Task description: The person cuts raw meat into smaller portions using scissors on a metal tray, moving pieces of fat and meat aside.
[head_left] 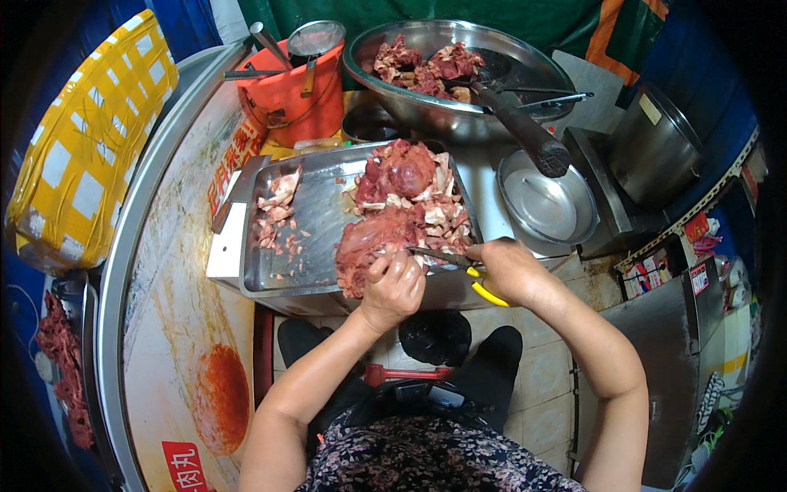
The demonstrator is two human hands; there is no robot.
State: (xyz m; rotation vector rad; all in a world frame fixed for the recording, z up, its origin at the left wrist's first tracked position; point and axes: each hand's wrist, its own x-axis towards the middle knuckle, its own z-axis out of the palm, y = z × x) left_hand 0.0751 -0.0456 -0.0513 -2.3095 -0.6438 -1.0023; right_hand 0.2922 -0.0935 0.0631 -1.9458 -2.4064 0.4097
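A shallow metal tray (307, 209) in front of me holds two large pieces of raw meat on its right side. My left hand (393, 289) is closed on the front edge of the nearer piece of meat (373, 242). Yellow-handled scissors (489, 293) are in my right hand (508, 271), their dark blades reaching left to the meat beside my left fingers. The farther piece of meat (399, 172) lies behind it. Pale fat trimmings (447, 220) are heaped along the tray's right side, and smaller scraps (275, 209) lie at its left.
Behind the tray stand a red bucket (305, 102) with strainers and a wide steel bowl (369, 78) with more meat and a dark-handled tool. A metal basin (545, 197) sits at right, near a tall pot (656, 148). A yellow-taped foam box (90, 156) leans at left.
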